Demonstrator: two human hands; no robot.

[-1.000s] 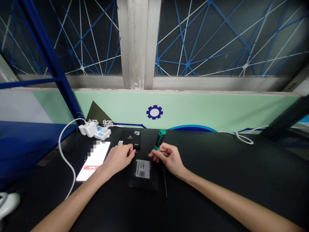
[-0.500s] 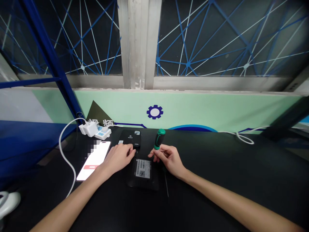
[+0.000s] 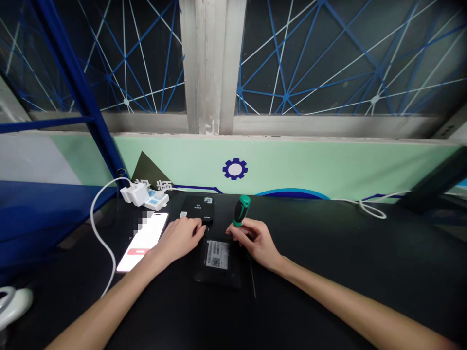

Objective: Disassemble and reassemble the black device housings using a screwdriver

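Clamping grip on upright green-black screwdriver, right hand, left hand spread flat beside white-labelled black box

head-worn camera, looking forward-down, close overhead

Labelled black plastic box lies on the black tabletop. Just behind it sits a smaller flat black box. Left lies a lit slab smartphone, with a white power strip behind. Right of the labelled box stands a green-handled steel screwdriver.
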